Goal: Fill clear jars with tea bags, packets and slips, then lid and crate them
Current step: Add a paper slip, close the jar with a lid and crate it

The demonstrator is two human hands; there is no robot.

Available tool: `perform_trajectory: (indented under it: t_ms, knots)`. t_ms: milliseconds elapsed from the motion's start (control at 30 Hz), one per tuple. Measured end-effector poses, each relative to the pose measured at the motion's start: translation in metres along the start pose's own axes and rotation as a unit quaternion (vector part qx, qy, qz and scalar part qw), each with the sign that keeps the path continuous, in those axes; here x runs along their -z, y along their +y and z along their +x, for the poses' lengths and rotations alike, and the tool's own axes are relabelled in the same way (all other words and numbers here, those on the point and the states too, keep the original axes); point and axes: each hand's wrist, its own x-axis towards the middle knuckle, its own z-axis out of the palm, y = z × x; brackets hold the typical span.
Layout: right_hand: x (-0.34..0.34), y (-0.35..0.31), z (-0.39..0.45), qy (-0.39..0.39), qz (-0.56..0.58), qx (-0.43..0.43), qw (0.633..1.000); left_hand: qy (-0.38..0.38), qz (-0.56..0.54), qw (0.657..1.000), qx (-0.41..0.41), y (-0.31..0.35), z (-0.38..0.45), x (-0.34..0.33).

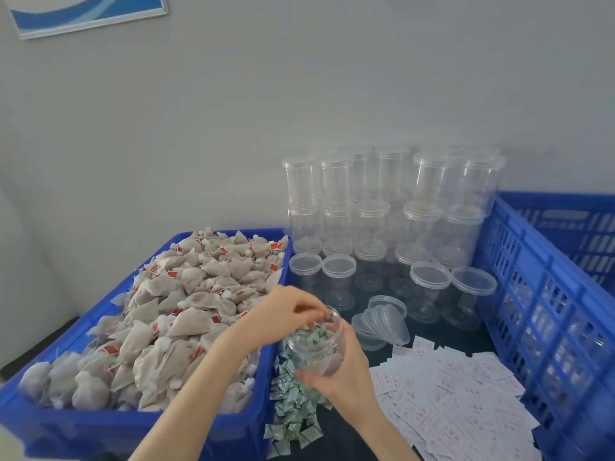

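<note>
Two bare hands: right hand [346,371] grips a clear round jar [316,344], left hand [286,311] fingers curled at its mouth.

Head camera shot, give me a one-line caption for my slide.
Right hand holds a clear jar while the left hand reaches into its mouth, beside a blue bin of tea bags.

tea bags [173,314] in left bin [133,424] | jars [382,211] behind | slips [449,394] right
</note>
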Motion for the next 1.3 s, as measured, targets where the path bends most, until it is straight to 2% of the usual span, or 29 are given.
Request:
perform_trajectory:
  t_ms: [67,133,200,267,300,500,633,767,1067,1233,1300]
  knots:
    - [0.003,0.0,0.0,0.014,0.021,-0.015,1.0,0.123,-0.03,0.992,0.024,-0.019,0.009,0.003]
    - [0.005,0.002,0.0,0.012,0.027,-0.023,0.999,0.191,0.033,0.975,0.11,-0.046,0.018,0.003]
    - [0.007,0.005,0.001,0.006,0.02,-0.028,0.999,0.13,0.134,0.959,0.215,-0.072,0.025,-0.002]
    - [0.007,0.006,0.0,0.0,0.017,-0.03,0.999,0.045,0.184,0.951,0.244,-0.087,0.028,-0.009]
    - [0.006,0.006,0.0,-0.002,0.015,-0.031,0.999,0.033,0.186,0.953,0.237,-0.091,0.028,-0.012]
    - [0.004,0.007,0.0,-0.002,0.003,-0.02,1.0,0.087,0.197,0.944,0.251,-0.104,0.026,-0.02]
    - [0.003,0.012,0.0,-0.006,0.003,-0.014,1.0,0.069,0.25,0.93,0.262,-0.107,0.027,-0.022]
    - [0.004,0.014,-0.001,-0.004,0.002,-0.01,1.0,0.122,0.28,0.91,0.279,-0.105,0.027,-0.022]
    - [0.002,0.02,-0.005,-0.024,0.02,-0.036,0.999,0.222,0.168,0.924,0.261,-0.106,0.019,-0.015]
    - [-0.002,0.022,-0.002,-0.019,0.007,-0.039,0.999,0.329,0.014,0.928,0.172,-0.084,0.013,-0.002]
    - [-0.003,0.023,0.0,-0.018,0.004,-0.042,0.999,0.349,-0.028,0.927,0.133,-0.065,0.012,0.006]
